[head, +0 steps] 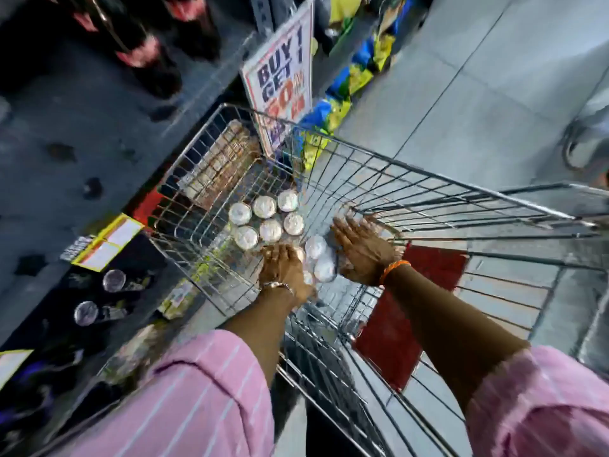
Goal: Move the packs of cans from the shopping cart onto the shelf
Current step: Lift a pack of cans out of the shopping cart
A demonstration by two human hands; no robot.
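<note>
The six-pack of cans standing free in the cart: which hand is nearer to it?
Left. The left hand lies just below the six-pack; the right hand is farther right.

Pink sleeves (204, 384) with thin white stripes. Orange wristband (393, 269). Silver-grey wire shopping cart (412, 179); silver can tops (267, 214); red panel (405, 311) lower right. White sign (283, 74), dark blue and red lettering, upper centre. Blue-and-yellow bags (346, 84). Pale grey floor (494, 77).

packs of cans (267, 219) in cart (428, 179), shelf (82, 133) left
</note>
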